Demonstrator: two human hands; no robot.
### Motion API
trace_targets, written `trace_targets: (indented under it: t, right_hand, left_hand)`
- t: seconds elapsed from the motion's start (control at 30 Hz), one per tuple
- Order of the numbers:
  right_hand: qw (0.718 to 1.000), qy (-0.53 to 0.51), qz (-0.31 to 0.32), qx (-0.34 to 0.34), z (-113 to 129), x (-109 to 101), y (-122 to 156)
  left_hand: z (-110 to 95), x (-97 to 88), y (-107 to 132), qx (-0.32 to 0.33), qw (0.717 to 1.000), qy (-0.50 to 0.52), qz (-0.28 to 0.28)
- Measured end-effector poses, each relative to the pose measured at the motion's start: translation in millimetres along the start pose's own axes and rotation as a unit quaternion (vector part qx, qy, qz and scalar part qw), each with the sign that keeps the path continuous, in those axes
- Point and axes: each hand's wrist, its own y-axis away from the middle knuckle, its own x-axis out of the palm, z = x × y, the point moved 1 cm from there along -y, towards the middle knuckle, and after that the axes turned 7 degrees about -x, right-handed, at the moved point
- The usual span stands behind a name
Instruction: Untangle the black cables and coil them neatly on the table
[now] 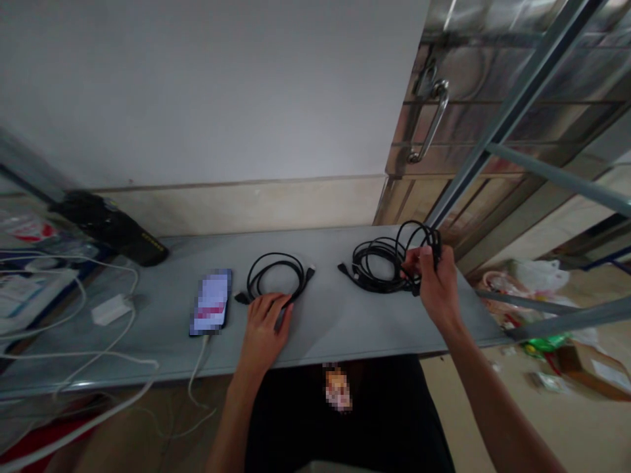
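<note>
One black coil (301, 279) touches the left hand's (266, 326) curled fingers (263, 305), whose grip I can't judge; the right hand (438, 279) clasps black loops (436, 243).

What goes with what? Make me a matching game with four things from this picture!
Things
1. Smaller flat coil of black cable
2. Raised loops of black cable
3. Rectangular phone with bright screen
4. Curved shiny metal door handle

Places
A. Held in the right hand
B. On the door, beside the wall
C. Touched by the left hand
D. Lying flat, white cable at its near end

Right pairs: 1-C, 2-A, 3-D, 4-B
</note>
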Motion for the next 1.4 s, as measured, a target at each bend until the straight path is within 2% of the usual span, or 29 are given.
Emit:
trace_targets:
  t: [0.13,0.2,0.27,0.33,0.37,0.47,0.53,0.6,0.7,0.83,0.97,1.07,1.23,1.4]
  right_hand:
    - [0.999,-0.047,0.008,0.002,28.2,-1.5,11.8]
    - [0.998,-0.067,0.010,0.007,44.8,0.1,24.5]
    - [0.996,-0.084,0.024,0.009,59.0,5.0,44.3]
    - [0.994,-0.096,0.051,0.008,68.2,12.1,70.9]
    - [0.993,-0.096,0.072,0.007,70.8,15.8,85.8]
    - [0.984,-0.058,0.168,-0.014,72.8,24.1,127.6]
    - [0.966,-0.013,0.253,-0.051,72.5,25.9,145.7]
    - [0.943,0.006,0.323,-0.076,72.5,24.4,152.9]
    - [0.931,-0.023,0.361,-0.057,71.2,15.7,148.5]
    - [0.956,-0.039,0.289,0.016,56.5,-9.9,135.6]
    - [0.984,-0.053,0.146,0.089,29.4,-48.4,122.4]
    - [0.987,-0.099,0.052,0.114,14.8,-78.7,109.1]
    - [0.980,-0.162,-0.086,0.082,12.2,-124.2,88.6]
    - [0.978,-0.115,-0.170,0.039,17.2,-163.3,82.6]
  left_hand:
    - [-11.5,-7.5,-0.8,0.017,0.998,0.055,-0.016]
    - [-31.1,-14.6,3.0,-0.002,0.993,0.120,-0.017]
    - [-60.8,-21.6,10.7,-0.048,0.978,0.202,0.020]
    - [-96.1,-26.1,20.0,-0.088,0.950,0.280,0.104]
    - [-112.9,-27.2,23.9,-0.122,0.931,0.319,0.130]
    - [-149.0,-25.5,28.1,-0.227,0.868,0.415,0.155]
    - [-157.3,-22.7,24.7,-0.279,0.830,0.459,0.151]
    - [-154.6,-22.1,19.9,-0.311,0.803,0.486,0.150]
    - [-139.8,-28.2,17.0,-0.337,0.784,0.496,0.160]
    - [-116.5,-45.2,20.9,-0.358,0.776,0.500,0.142]
    - [-95.0,-65.3,19.9,-0.409,0.744,0.524,0.065]
    - [-79.8,-81.3,15.2,-0.413,0.741,0.530,0.008]
    - [-53.1,-105.1,12.2,-0.388,0.764,0.508,-0.090]
    - [-34.7,-120.4,15.6,-0.384,0.773,0.484,-0.143]
